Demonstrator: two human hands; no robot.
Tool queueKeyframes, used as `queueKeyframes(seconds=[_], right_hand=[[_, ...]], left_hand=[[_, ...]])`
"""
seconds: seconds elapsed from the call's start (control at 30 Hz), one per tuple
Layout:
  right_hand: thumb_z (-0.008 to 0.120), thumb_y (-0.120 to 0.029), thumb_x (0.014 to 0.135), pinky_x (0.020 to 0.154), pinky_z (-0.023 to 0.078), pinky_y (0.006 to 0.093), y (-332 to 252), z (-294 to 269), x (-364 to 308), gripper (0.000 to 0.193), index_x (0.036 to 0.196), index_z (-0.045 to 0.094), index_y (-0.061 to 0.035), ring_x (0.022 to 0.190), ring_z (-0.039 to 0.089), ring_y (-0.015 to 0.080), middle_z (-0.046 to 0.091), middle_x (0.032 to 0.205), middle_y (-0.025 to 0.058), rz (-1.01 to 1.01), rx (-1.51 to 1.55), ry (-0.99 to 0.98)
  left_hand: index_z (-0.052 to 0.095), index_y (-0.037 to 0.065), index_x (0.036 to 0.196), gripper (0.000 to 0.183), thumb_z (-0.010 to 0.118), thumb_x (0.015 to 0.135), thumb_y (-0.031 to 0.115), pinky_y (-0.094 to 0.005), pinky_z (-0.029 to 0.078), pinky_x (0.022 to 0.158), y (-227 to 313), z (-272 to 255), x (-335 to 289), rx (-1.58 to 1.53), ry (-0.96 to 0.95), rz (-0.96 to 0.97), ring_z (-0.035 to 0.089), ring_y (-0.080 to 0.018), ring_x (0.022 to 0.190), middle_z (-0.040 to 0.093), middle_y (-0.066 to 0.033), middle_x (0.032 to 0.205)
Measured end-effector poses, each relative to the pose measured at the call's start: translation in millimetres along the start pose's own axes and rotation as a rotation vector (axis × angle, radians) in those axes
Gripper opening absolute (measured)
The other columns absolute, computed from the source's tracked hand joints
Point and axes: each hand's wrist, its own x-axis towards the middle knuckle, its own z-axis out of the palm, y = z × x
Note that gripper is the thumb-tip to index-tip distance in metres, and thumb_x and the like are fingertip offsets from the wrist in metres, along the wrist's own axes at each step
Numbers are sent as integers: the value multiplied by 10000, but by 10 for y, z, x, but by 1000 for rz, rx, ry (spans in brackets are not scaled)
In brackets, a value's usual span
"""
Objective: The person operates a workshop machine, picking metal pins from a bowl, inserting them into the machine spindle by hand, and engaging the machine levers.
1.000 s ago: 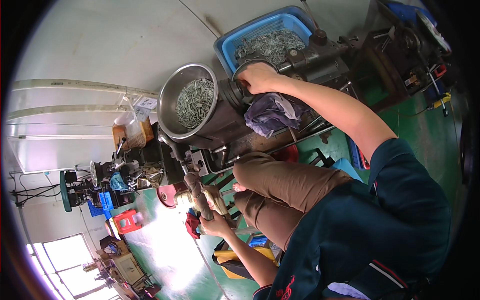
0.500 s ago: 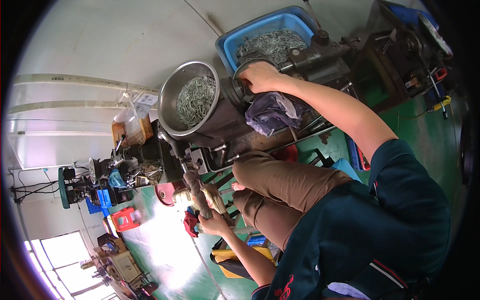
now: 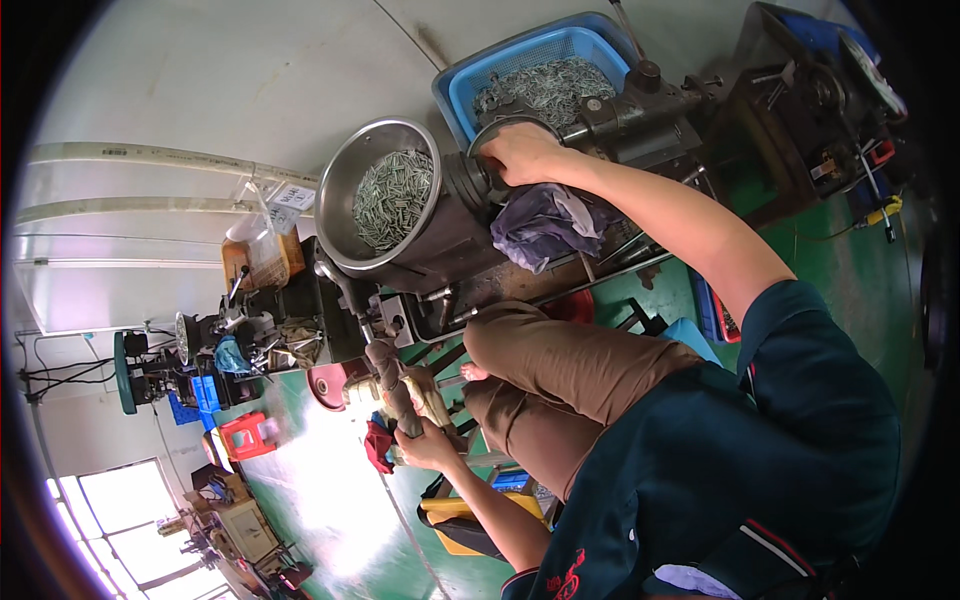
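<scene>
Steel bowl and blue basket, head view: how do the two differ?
The steel bowl is silvery and round-mouthed, while the blue basket is plastic-looking and roughly rectangular. The steel bowl's wall looks smooth; the blue basket's is perforated. The blue basket sits nested in a darker blue tub, whereas the steel bowl has no such outer tub. Both hold a heap of small metal pieces.

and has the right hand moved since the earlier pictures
No, the right hand keeps the same place beside the blue basket, with no visible shift.
</scene>
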Motion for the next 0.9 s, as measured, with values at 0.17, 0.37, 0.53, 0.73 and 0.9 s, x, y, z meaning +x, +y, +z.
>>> queueKeyframes(seconds=[0.17, 0.37, 0.53, 0.73, 0.9], right_hand=[[538, -77, 591, 686, 429, 395, 18, -10, -4, 242, 825, 597, -93, 798, 554, 310, 589, 783, 146, 5, -8, 4], [539, -76, 584, 688, 428, 396, 16, -18, -17, 253, 829, 595, -98, 805, 552, 309, 588, 787, 144, 12, -19, 5], [538, -75, 584, 687, 428, 396, -29, 9, 4, 247, 824, 592, -99, 803, 552, 310, 588, 781, 143, -2, -30, 6], [541, -84, 578, 684, 428, 395, 26, 32, -1, 252, 824, 591, -101, 802, 553, 308, 588, 781, 142, 1, -65, 14], [544, -91, 576, 679, 431, 395, 18, 48, 11, 244, 816, 591, -101, 797, 555, 307, 588, 781, 140, -11, -76, 28]], left_hand=[[532, 6, 703, 258, 579, 567, 220, -453, 379, 503, 4, 18, 11, 0, 3, 14, 520, -381, 567, 539, -185, 598], [531, 8, 692, 251, 577, 567, 220, -453, 377, 501, 18, 40, 4, -1, 4, 3, 518, -377, 565, 538, -181, 598], [531, 6, 684, 245, 576, 566, 217, -452, 377, 500, -20, -6, 0, -6, 26, 3, 514, -382, 561, 536, -182, 595], [526, -1, 679, 242, 574, 569, 210, -453, 375, 499, 40, 15, 5, -16, 20, 1, 512, -384, 557, 534, -187, 591], [521, -2, 672, 237, 570, 572, 206, -455, 372, 495, 8, 24, 5, -24, 33, 7, 511, -386, 556, 531, -190, 589]])
